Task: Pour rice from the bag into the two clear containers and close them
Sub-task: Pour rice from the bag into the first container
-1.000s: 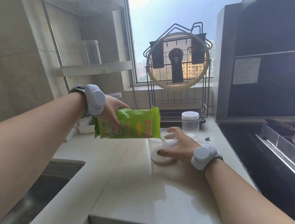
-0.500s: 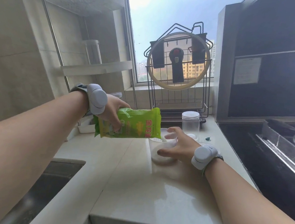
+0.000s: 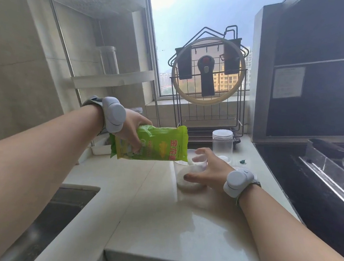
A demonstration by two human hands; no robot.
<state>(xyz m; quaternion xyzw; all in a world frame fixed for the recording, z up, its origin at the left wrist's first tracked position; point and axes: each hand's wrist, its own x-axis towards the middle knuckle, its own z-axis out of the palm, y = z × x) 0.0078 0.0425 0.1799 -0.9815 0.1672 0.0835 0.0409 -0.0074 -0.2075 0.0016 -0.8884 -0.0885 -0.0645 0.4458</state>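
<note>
My left hand (image 3: 133, 130) grips a green rice bag (image 3: 155, 143) lying almost level, its open right end over the rim of a clear container (image 3: 186, 175). White rice lies in the bottom of this container. My right hand (image 3: 207, 171) wraps around its right side and steadies it on the counter. A second clear container (image 3: 222, 144) with a white lid on top stands behind, near the wire rack. A loose white lid (image 3: 225, 158) lies just in front of it, partly hidden by my right hand.
A black wire rack (image 3: 207, 112) holding a round pan lid stands at the window. A sink (image 3: 36, 222) is sunk at the lower left. A dark stove (image 3: 317, 179) runs along the right. A white corner shelf (image 3: 113, 80) is at the left wall.
The bag's closed end has risen slightly in my left hand, bringing the bag nearer level. My right hand stays on the container.
</note>
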